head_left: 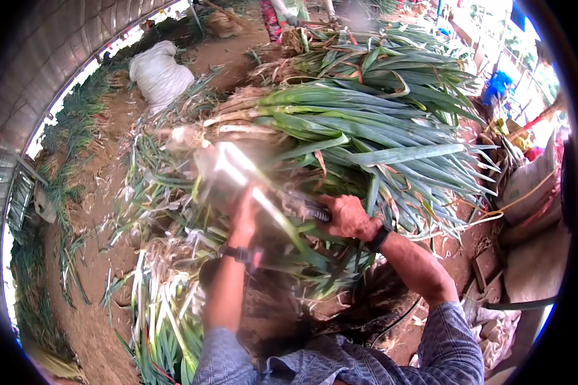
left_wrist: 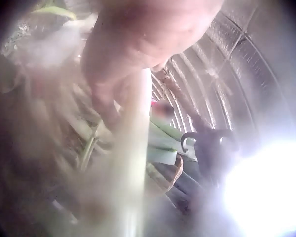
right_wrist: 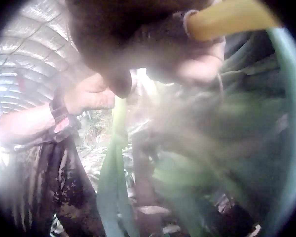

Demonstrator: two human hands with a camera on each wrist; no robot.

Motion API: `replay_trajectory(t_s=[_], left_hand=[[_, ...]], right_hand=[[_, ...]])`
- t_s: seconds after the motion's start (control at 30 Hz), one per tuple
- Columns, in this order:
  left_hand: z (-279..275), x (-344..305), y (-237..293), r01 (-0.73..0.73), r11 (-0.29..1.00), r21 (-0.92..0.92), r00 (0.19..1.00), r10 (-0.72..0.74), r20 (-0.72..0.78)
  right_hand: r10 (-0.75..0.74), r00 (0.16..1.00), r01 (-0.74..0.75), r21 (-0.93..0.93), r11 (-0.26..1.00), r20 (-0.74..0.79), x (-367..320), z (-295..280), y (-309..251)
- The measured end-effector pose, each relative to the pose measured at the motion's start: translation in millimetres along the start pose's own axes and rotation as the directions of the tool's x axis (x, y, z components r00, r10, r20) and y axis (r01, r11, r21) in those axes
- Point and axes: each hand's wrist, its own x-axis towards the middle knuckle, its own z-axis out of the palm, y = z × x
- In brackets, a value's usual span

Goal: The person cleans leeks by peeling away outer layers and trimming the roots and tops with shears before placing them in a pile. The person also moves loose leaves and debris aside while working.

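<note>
My left hand [head_left: 243, 215] grips a long green onion [head_left: 277, 217], its white end bright in the haze and its green leaves trailing toward me. The stalk [left_wrist: 132, 177] runs down from the fingers in the left wrist view. On the right, my right hand [head_left: 348, 216] holds a dark blow gun [head_left: 317, 212] pointed at the stalk. A yellow hose [right_wrist: 232, 19] joins the tool in the right wrist view. Whitish mist and blur cover the area between both hands, hiding the nozzle tip. Green leaves [right_wrist: 113, 182] hang below the left hand in that view.
A large heap of green onions [head_left: 366, 122] lies ahead and to the right. Stripped stalks [head_left: 167, 321] are piled at the lower left, beside scattered peelings [head_left: 154, 186]. A white sack [head_left: 160, 74] sits on the dirt floor [head_left: 96, 256]. Another person [head_left: 286, 13] is at the far side.
</note>
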Motion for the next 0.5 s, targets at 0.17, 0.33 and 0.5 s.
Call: replay_trajectory(t_s=[0.17, 0.33, 0.5], left_hand=[[-10.4, 2.0, -27.3, -0.001, 0.981, 0.193, 1.000, 0.000, 0.005], [-14.3, 0.8, -33.1, 0.024, 0.962, 0.273, 0.999, -0.036, 0.036], [-9.2, -5.3, -33.9, 0.074, 0.949, 0.308, 0.997, -0.074, -0.009]], right_hand=[[-0.047, 0.997, 0.046, -0.013, 0.999, -0.058, 5.3, 4.7, 2.2], [-0.049, 0.994, 0.047, -0.023, 0.999, -0.093, 7.2, 7.8, 5.8], [-0.114, 0.992, 0.112, -0.033, 0.993, -0.062, 3.9, 9.6, 10.6]])
